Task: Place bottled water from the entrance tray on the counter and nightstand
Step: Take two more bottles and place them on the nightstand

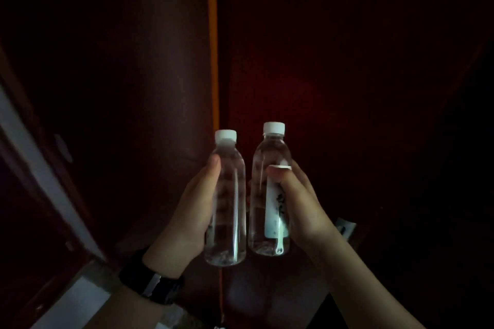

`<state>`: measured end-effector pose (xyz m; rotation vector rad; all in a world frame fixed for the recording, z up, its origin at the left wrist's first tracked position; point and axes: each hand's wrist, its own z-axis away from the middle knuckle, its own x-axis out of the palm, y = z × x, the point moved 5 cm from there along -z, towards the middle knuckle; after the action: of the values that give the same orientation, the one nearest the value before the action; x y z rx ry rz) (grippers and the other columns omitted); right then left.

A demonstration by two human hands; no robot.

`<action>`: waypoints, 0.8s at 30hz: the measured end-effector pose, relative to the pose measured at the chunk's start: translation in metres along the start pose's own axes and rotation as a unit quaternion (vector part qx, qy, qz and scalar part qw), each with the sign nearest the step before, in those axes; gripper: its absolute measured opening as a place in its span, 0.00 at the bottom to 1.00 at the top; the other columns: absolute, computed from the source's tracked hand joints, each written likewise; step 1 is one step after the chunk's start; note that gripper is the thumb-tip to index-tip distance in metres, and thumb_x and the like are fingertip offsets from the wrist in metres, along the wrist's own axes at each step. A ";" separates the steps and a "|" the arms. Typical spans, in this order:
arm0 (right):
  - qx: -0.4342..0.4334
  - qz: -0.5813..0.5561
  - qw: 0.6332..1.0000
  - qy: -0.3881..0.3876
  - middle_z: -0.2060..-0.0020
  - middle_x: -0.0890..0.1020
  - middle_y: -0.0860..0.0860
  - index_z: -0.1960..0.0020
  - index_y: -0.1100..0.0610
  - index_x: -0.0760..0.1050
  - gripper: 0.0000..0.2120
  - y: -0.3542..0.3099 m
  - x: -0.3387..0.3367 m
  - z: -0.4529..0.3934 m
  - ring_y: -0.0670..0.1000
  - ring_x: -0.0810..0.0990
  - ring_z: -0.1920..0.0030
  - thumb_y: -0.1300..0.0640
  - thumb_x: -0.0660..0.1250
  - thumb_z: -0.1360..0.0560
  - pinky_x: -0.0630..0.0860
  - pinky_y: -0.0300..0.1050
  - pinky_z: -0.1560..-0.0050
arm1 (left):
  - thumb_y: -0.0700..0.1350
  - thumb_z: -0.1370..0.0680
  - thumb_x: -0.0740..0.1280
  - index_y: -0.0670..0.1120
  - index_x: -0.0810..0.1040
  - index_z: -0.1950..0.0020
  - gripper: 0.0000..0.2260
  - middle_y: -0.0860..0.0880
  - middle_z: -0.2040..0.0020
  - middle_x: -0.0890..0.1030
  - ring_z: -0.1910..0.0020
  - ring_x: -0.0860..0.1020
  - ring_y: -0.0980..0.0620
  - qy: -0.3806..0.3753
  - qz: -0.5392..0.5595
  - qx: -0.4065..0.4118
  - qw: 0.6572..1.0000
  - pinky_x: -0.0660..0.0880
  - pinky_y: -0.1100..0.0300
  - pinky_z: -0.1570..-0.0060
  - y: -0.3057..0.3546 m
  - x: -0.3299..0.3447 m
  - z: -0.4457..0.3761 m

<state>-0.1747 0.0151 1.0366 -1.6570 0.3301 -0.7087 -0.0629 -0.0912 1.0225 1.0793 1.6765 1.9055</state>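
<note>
I hold two clear water bottles with white caps upright, side by side, in front of me. My left hand, with a black watch on its wrist, grips the left bottle from its left side. My right hand grips the right bottle, thumb across the top of its white label. The two bottles stand a small gap apart, with the right one a little higher. No tray, counter or nightstand shows in this dim view.
Dark reddish-brown wooden panels fill the view close ahead, split by a narrow orange vertical gap. A pale frame edge runs down the left. A light floor patch shows at the lower left.
</note>
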 end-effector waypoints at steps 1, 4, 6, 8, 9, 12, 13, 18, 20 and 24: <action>-0.003 0.003 1.000 0.022 0.57 0.86 0.50 0.41 0.53 0.77 0.20 -0.002 -0.008 0.006 0.50 0.86 0.56 0.48 0.69 0.31 0.80 0.44 0.60 | 0.68 0.28 0.62 0.44 0.80 0.40 0.31 0.39 0.48 0.85 0.49 0.84 0.40 -0.024 0.000 -0.015 1.000 0.81 0.45 0.49 -0.003 0.009 -0.002; -0.007 -0.005 0.995 0.096 0.53 0.86 0.54 0.39 0.54 0.76 0.21 -0.011 -0.035 0.031 0.54 0.86 0.53 0.48 0.69 0.30 0.81 0.50 0.57 | 0.69 0.32 0.61 0.48 0.82 0.44 0.30 0.43 0.54 0.86 0.56 0.86 0.43 -0.109 -0.016 -0.039 0.993 0.83 0.47 0.57 -0.012 0.043 -0.006; -0.023 0.003 0.989 0.143 0.55 0.84 0.55 0.43 0.55 0.77 0.16 -0.020 -0.055 0.057 0.54 0.85 0.56 0.51 0.68 0.29 0.81 0.49 0.59 | 0.66 0.32 0.61 0.48 0.82 0.46 0.27 0.45 0.59 0.85 0.64 0.84 0.48 -0.172 -0.003 -0.050 0.984 0.81 0.54 0.67 -0.018 0.073 -0.004; -0.053 0.018 0.979 0.198 0.59 0.82 0.55 0.48 0.57 0.77 0.12 -0.033 -0.077 0.092 0.53 0.82 0.60 0.53 0.66 0.29 0.80 0.47 0.61 | 0.65 0.32 0.62 0.46 0.80 0.45 0.27 0.46 0.62 0.84 0.67 0.83 0.49 -0.239 0.021 -0.079 0.967 0.79 0.56 0.70 -0.031 0.107 -0.001; -0.060 0.026 0.970 0.234 0.59 0.81 0.55 0.46 0.59 0.76 0.15 -0.040 -0.089 0.114 0.53 0.82 0.61 0.54 0.66 0.30 0.80 0.47 0.61 | 0.65 0.32 0.63 0.44 0.78 0.43 0.28 0.46 0.63 0.83 0.68 0.82 0.49 -0.272 0.021 -0.096 0.957 0.79 0.55 0.70 -0.037 0.127 0.004; -0.091 0.034 0.929 0.358 0.62 0.80 0.53 0.41 0.62 0.73 0.21 -0.056 -0.126 0.188 0.50 0.81 0.65 0.55 0.67 0.32 0.79 0.44 0.66 | 0.58 0.33 0.67 0.42 0.80 0.47 0.23 0.43 0.62 0.82 0.69 0.81 0.47 -0.347 0.009 -0.129 0.929 0.78 0.55 0.68 -0.053 0.190 0.033; -0.105 0.029 0.910 0.400 0.63 0.80 0.54 0.41 0.62 0.73 0.21 -0.061 -0.136 0.217 0.50 0.81 0.67 0.56 0.67 0.32 0.79 0.45 0.68 | 0.57 0.33 0.69 0.42 0.82 0.52 0.20 0.41 0.62 0.81 0.69 0.79 0.46 -0.378 0.008 -0.137 0.915 0.77 0.56 0.68 -0.057 0.212 0.047; -0.178 0.057 0.792 0.581 0.61 0.82 0.53 0.45 0.57 0.77 0.17 -0.088 -0.168 0.369 0.53 0.82 0.62 0.56 0.72 0.33 0.80 0.50 0.61 | 0.63 0.48 0.82 0.45 0.84 0.58 0.29 0.41 0.60 0.70 0.65 0.68 0.48 -0.589 0.036 -0.191 0.784 0.68 0.60 0.68 -0.075 0.319 0.153; -0.201 0.068 0.751 0.625 0.60 0.81 0.54 0.45 0.57 0.77 0.18 -0.098 -0.169 0.428 0.54 0.82 0.60 0.54 0.73 0.33 0.80 0.50 0.59 | 0.63 0.46 0.82 0.46 0.82 0.56 0.28 0.42 0.59 0.69 0.63 0.66 0.48 -0.654 0.052 -0.200 0.728 0.67 0.59 0.67 -0.077 0.355 0.203; -0.234 0.076 0.684 0.686 0.61 0.81 0.57 0.45 0.59 0.77 0.23 -0.115 -0.167 0.531 0.55 0.82 0.63 0.51 0.76 0.36 0.81 0.51 0.61 | 0.59 0.39 0.79 0.39 0.77 0.49 0.30 0.44 0.63 0.72 0.67 0.72 0.48 -0.732 0.053 -0.194 0.651 0.73 0.58 0.69 -0.083 0.418 0.296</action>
<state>0.0035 0.5544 1.0659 -1.1692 1.8204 -1.7653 -0.1223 0.4222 1.0636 1.7184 0.2243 0.6640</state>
